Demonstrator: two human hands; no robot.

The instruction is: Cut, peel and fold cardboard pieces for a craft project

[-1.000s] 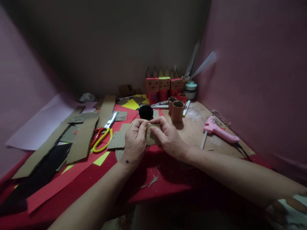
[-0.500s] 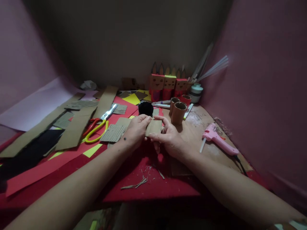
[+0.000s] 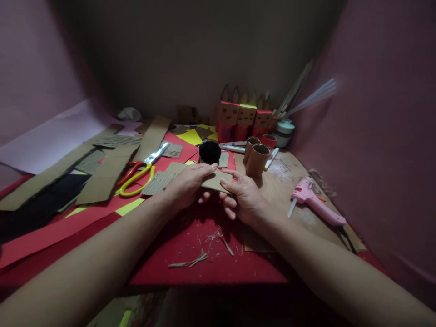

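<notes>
A small piece of cardboard (image 3: 215,181) is held between both hands above the red table (image 3: 204,268). My left hand (image 3: 190,182) pinches its left side, thumb on top and fingers beneath. On the right side, my right hand (image 3: 243,193) grips it with the thumb over the face and fingers curled under. Just beyond the hands stands a round container with a black top (image 3: 210,152). Corrugated cardboard (image 3: 157,182) lies left of my left hand. Two brown cardboard tubes (image 3: 258,161) stand behind my right hand. Shreds of cardboard (image 3: 197,260) are scattered in front.
Scissors (image 3: 139,175) with red and yellow handles rest among cardboard strips (image 3: 107,175) and coloured paper at left. A pink glue gun (image 3: 311,202) lies on a brown board at right. Three box figures with painted faces (image 3: 245,116) stand at the back, beside a lidded jar (image 3: 284,131).
The cardboard piece has been tilted flatter between my hands, and my fingers have shifted on it. The view has moved slightly, so the table's things appear displaced.
</notes>
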